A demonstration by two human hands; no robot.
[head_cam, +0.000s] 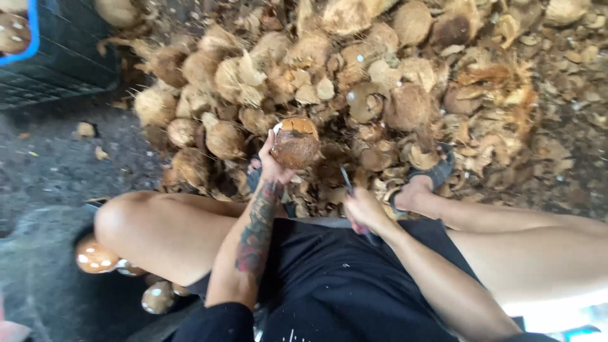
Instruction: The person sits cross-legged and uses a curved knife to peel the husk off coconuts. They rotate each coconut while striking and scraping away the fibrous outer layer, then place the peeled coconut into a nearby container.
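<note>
Head cam: left hand [273, 163] clamps a half-husked coconut [295, 143] over the coconut pile [253, 76], right hand [364, 212] grips a knife [347, 180] (blade up).

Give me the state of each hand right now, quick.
Left hand: closed around a brown coconut, held up over the pile of coconuts.
Right hand: closed on the handle of a knife, blade pointing up.
</note>
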